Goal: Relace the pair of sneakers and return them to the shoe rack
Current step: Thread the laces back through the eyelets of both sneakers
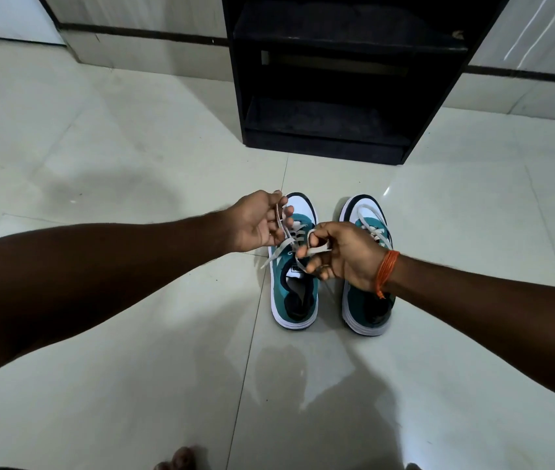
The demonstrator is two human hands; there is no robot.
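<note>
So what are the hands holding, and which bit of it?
Both hold the lace of the left sneaker. The left hand pinches one lace end near its tip; the right hand grips the other end, folded into a loop.

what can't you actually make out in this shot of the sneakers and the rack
- Head view: the right sneaker has its tongue and upper eyelets hidden behind the right hand.
- Head view: the left sneaker has its upper lacing covered by both hands, so the lace's threading is unclear; the left hand hides part of it.
- Head view: the shoe rack is cut off at the top edge, its shelves too dark to read.
</note>
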